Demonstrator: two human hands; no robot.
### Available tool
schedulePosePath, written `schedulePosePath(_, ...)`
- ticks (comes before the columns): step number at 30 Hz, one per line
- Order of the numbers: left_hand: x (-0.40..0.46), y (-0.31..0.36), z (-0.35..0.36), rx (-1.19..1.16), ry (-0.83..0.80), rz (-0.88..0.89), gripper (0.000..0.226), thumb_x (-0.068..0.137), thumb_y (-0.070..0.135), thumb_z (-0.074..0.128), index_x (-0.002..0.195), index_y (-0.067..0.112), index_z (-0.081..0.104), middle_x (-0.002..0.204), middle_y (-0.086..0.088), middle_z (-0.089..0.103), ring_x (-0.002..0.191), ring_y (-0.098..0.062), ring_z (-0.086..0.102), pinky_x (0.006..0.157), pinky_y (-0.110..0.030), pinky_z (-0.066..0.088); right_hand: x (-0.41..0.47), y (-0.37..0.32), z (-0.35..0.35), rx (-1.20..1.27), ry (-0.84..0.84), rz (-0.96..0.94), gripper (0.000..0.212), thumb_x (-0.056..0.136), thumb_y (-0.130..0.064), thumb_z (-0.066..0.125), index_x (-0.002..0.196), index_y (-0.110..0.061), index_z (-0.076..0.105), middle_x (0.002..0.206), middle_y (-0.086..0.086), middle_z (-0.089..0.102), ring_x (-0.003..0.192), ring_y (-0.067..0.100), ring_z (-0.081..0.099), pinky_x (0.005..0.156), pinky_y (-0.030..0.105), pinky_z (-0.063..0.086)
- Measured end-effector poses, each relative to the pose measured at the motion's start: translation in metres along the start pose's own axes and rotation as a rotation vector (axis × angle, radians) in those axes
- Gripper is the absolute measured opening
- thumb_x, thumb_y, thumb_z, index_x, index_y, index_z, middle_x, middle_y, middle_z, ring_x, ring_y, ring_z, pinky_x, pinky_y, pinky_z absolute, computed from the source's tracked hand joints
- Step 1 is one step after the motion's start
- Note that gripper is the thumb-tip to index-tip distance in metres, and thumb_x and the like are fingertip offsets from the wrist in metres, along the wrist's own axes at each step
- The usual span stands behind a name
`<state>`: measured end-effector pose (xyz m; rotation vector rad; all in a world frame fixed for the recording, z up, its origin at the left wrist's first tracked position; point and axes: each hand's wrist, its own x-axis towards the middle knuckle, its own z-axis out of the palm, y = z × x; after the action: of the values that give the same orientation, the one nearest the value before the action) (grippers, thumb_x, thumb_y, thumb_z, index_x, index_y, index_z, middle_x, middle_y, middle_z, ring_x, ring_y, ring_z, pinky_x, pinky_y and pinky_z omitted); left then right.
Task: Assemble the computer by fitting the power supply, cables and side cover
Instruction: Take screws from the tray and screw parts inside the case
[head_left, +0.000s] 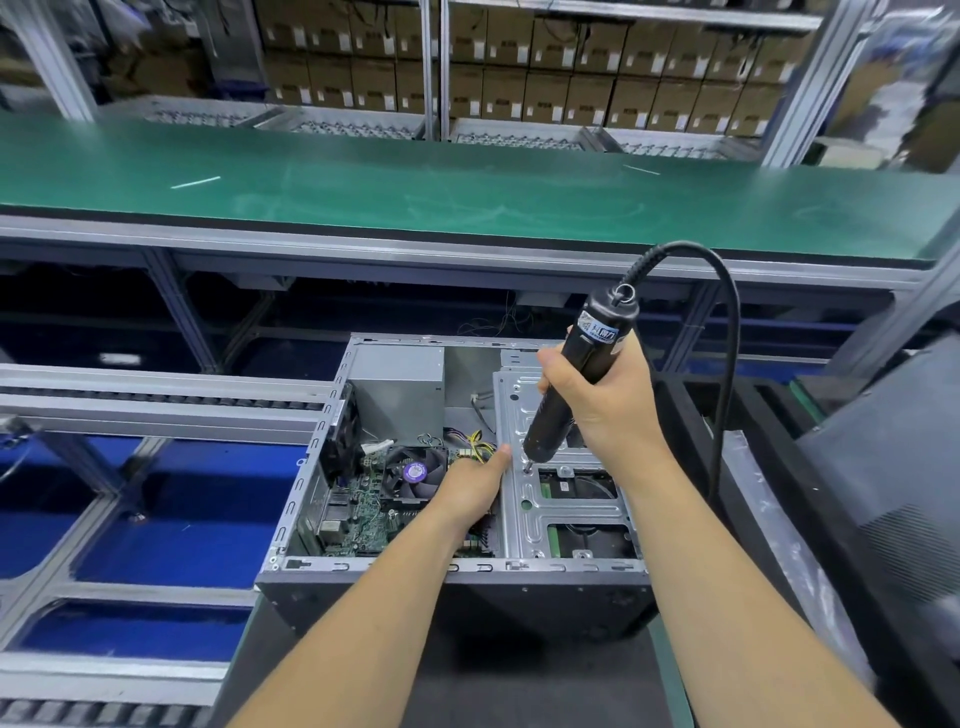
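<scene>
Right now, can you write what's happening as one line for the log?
right hand grips electric screwdriver | bit on drive cage screw | left hand steadies by cage edge | computer case open, side cover off

Open-topped computer case (452, 571): the drive cage (566, 499) roofs the right half, the power supply (397, 384) fills the far-left corner. The fan cooler (413, 473) and cables (478, 447) crowd the middle; room remains above the near-left motherboard (353, 519).

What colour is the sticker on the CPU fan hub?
Purple sticker on the CPU fan, head view.
</scene>
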<state>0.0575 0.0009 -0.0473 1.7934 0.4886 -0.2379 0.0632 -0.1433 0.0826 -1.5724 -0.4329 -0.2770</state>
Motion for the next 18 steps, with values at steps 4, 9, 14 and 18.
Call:
schedulePosePath(4,0.001,0.002,0.001,-0.051,-0.057,-0.066,0.042,0.095,0.062,0.050,0.077,0.024,0.052,0.082,0.009,0.054,0.072,-0.004,0.049,0.059,-0.020,0.032,0.000,0.000,0.001,0.000,0.001,0.005,0.036,0.077,-0.041,0.077,0.091,-0.019,0.052,0.087,0.029,0.060,0.081,0.042,0.062,0.073,0.032,0.057)
schedulePosePath(9,0.003,0.002,-0.004,-0.139,-0.130,-0.106,0.047,0.090,0.051,0.068,0.110,0.009,0.067,0.102,-0.003,0.065,0.083,-0.014,0.058,0.061,-0.022,0.043,0.000,-0.006,0.009,-0.005,-0.050,-0.002,0.024,0.078,-0.038,0.077,0.083,-0.039,0.053,0.085,0.024,0.059,0.083,0.048,0.059,0.077,0.051,0.055)
schedulePosePath(14,0.005,0.003,-0.003,-0.202,-0.179,-0.146,0.042,0.089,0.040,0.072,0.114,0.008,0.067,0.103,-0.002,0.064,0.085,-0.013,0.057,0.064,-0.024,0.043,0.002,-0.005,0.007,-0.010,-0.050,0.004,0.026,0.079,-0.037,0.076,0.088,-0.031,0.052,0.084,0.023,0.060,0.080,0.042,0.060,0.076,0.043,0.056)
schedulePosePath(18,0.007,0.001,-0.003,-0.226,-0.196,-0.178,0.040,0.088,0.039,0.073,0.115,0.009,0.069,0.118,-0.008,0.068,0.102,-0.021,0.060,0.084,-0.032,0.047,0.004,-0.001,0.009,-0.017,-0.083,0.005,0.028,0.080,-0.037,0.076,0.092,-0.026,0.053,0.084,0.026,0.057,0.079,0.043,0.059,0.077,0.047,0.054)
